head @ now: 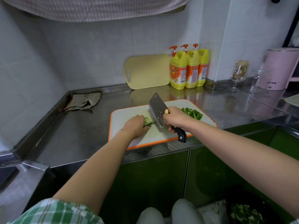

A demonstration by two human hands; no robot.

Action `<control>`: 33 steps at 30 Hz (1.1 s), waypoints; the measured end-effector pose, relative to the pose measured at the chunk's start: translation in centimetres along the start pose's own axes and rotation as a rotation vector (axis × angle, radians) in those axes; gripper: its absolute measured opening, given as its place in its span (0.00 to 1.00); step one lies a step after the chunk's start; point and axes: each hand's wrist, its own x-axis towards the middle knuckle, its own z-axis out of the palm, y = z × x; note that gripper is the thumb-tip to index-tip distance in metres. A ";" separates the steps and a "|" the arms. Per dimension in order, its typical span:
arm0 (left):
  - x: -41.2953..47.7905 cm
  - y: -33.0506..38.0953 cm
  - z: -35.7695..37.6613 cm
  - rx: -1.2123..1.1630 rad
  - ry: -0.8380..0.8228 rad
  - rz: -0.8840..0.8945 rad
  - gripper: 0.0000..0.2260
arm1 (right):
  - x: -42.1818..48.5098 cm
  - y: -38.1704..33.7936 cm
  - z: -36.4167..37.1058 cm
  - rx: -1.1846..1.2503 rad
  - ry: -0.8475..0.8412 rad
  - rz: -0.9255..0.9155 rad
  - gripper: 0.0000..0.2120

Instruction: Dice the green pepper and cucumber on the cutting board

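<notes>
Pinning cucumber strips (149, 123), long axis toward cleaver (157, 109): left fingers (141, 118) curled; right fingers (171, 128) wrapping handle (181, 135).

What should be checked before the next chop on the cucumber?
1. Grip: right hand wraps the handle of the cleaver: ok.
2. Hold: left hand pins the cucumber strips to the cutting board: ok.
3. Left fingertips tucked back from the blade: cannot tell, hidden under the hand.
4. Blade beside the strips' free ends: ok.
5. The diced pepper pile lies apart from the cutting line: ok.
</notes>
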 end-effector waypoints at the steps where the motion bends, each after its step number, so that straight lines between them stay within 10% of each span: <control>1: 0.1 -0.1 0.1 -0.027 0.004 -0.004 0.19 | 0.0 0.0 0.0 -0.029 -0.001 -0.001 0.08; 7: -0.7 -1.3 0.1 -0.087 0.032 -0.008 0.30 | 0.0 -0.6 -0.4 -0.156 -0.023 0.052 0.09; 33: -1.6 -1.0 2.8 -0.413 0.417 0.022 0.10 | 0.6 -1.7 0.6 -0.410 0.064 0.069 0.16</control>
